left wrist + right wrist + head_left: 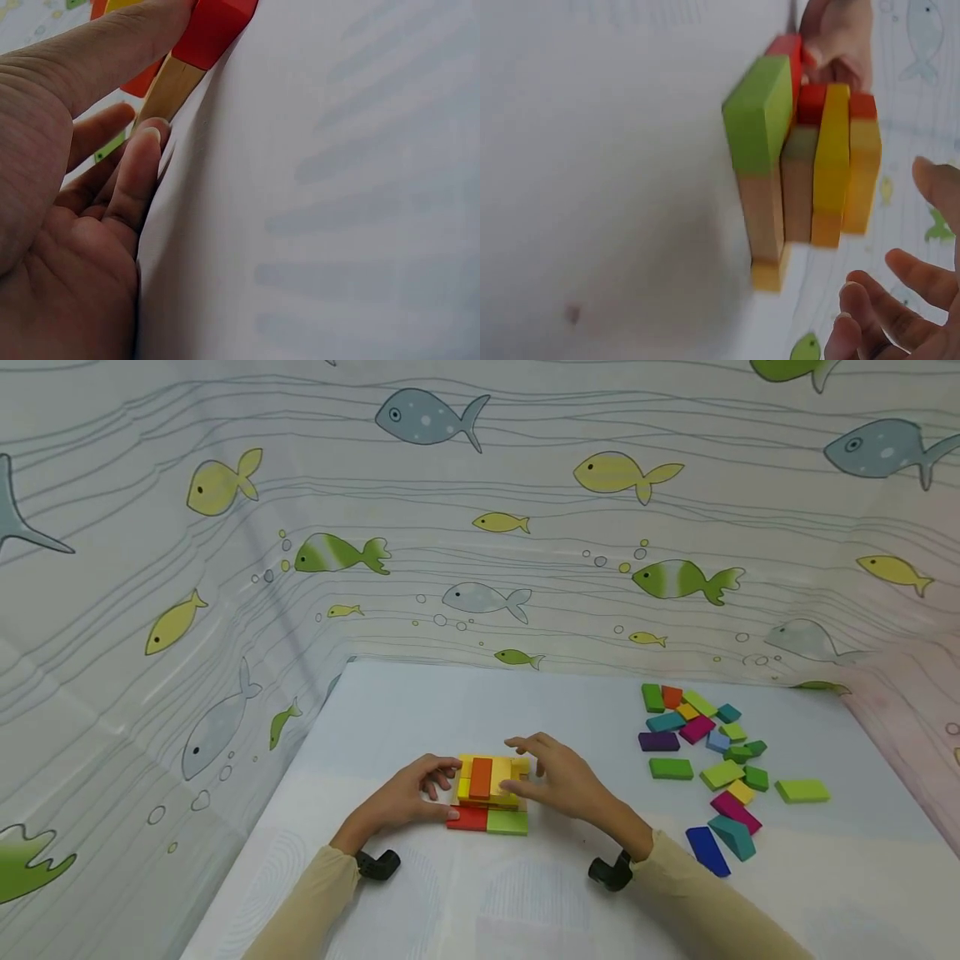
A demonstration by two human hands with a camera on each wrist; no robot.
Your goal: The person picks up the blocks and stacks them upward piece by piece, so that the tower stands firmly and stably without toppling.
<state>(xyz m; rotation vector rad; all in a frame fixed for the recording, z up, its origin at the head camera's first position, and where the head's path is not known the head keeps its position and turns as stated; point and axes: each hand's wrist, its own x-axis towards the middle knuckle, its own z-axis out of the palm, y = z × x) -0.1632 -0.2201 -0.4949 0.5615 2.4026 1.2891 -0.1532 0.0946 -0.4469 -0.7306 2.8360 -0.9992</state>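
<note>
Beige fabric sleeves (720, 902) nearest, over the white patterned tabletop (585, 702). Layered stack of painted wooden blocks (487, 803) stands between the hands. Left hand (405, 793): thumb straight, tip on the red rectangular wooden block (468, 820) in the bottom front row; other fingers loosely bent by the stack's left side. Reads as bracing, not gripping. Right hand (566, 777): fingers spread, pinching nothing; wrist view shows a gap to the stack. On top: orange-red rectangular block (481, 778) beside a pale-yellow rectangular one (501, 775).

Handling, my take: go light with the left thumb; a hard push could slide the base under the set-back upper layers. On the right, square edges with flat fingertips, low force, one layer at a time. Back off straight outward so nothing snags the top pair.
</note>
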